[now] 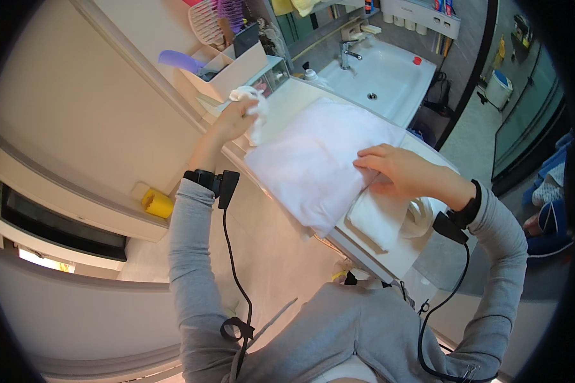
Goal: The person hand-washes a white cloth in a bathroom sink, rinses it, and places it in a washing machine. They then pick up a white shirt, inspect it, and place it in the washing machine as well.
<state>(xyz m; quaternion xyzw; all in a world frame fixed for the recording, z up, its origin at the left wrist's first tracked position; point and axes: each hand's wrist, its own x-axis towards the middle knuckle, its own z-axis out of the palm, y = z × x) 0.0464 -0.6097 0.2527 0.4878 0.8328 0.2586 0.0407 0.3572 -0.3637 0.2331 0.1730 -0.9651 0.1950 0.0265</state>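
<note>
A large white folded cloth [316, 158] lies flat on the white countertop [302, 88], one corner hanging over the front edge. My left hand [237, 118] grips a small crumpled white cloth [256, 112] at the counter's far left end, beside the large cloth. Over the large cloth's right edge rests my right hand [397, 170], fingers spread and holding nothing. Below that hand lies a smaller cream-white folded cloth [378, 220], partly covered by it. A rumpled beige fabric [416, 218] sits against its right side.
A white organizer [235, 72] with combs and brushes stands behind my left hand, near a small clear-fronted drawer box [273, 79]. Beyond the counter is a washbasin [378, 81] with a chrome faucet [347, 55]. Cables run from both wrist straps. A yellow object [157, 203] is on the left.
</note>
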